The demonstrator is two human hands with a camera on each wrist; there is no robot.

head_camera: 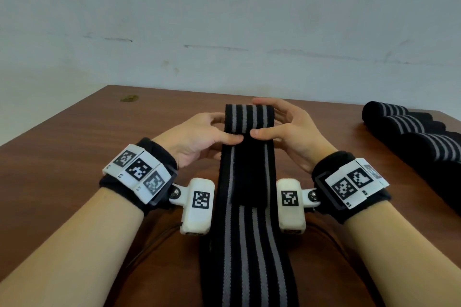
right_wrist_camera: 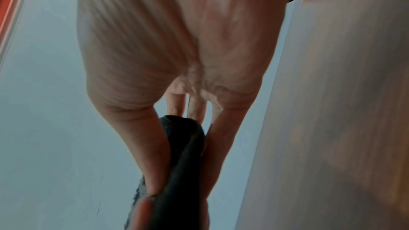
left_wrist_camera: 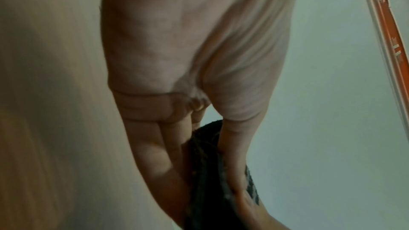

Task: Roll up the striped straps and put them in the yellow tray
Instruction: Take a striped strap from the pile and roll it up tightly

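Note:
A black strap with grey stripes [head_camera: 249, 244] lies lengthwise on the brown table [head_camera: 74, 147], running toward me and off the near edge. Its far end [head_camera: 249, 117] is folded over into a loose loop. My left hand [head_camera: 199, 132] pinches the fold's left edge, thumb on top. My right hand [head_camera: 287, 129] pinches the right edge the same way. The left wrist view shows the black strap [left_wrist_camera: 205, 172] between thumb and fingers. The right wrist view shows the strap's fold [right_wrist_camera: 183, 155] held likewise. No yellow tray is in view.
Several more striped straps [head_camera: 411, 132] lie side by side at the table's right edge. A small greenish stain [head_camera: 129, 98] marks the far left of the table. A pale wall [head_camera: 224, 20] rises right behind the table's far edge.

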